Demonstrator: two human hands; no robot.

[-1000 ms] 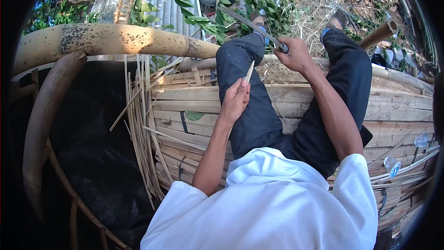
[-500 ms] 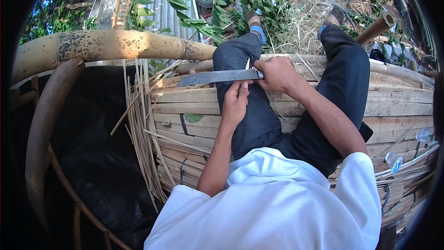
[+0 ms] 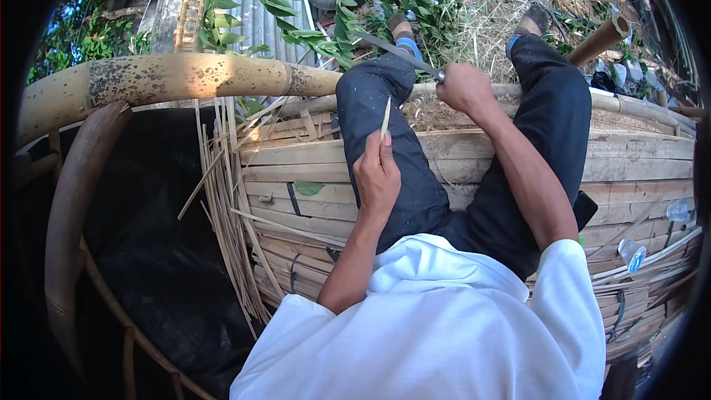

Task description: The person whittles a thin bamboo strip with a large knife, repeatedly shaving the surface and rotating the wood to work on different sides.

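Observation:
My right hand (image 3: 466, 89) is closed round the handle of a long knife (image 3: 400, 53). Its blade points up and to the left, beyond my left knee. Over my left thigh, my left hand (image 3: 378, 172) pinches a thin, pale bamboo strip (image 3: 386, 117) between thumb and fingers. The strip's pointed tip stands up out of the grip, and its lower part is hidden in the hand. Blade and strip are apart. Left of my legs lies a bundle of thin bamboo strips (image 3: 226, 215).
I sit on a platform of bamboo slats (image 3: 296, 172). A thick bamboo pole (image 3: 178, 74) crosses at the left, above black sheeting (image 3: 163, 252). A cut bamboo end (image 3: 603, 38) sticks up at right. Plastic cups (image 3: 631, 254) and a phone (image 3: 585, 209) lie right. Leafy branches (image 3: 429, 15) lie ahead.
The knife has moved off the strip, upward and away, and its blade has turned from level to slanting. My right hand rose slightly to the right; my left hand still holds the strip.

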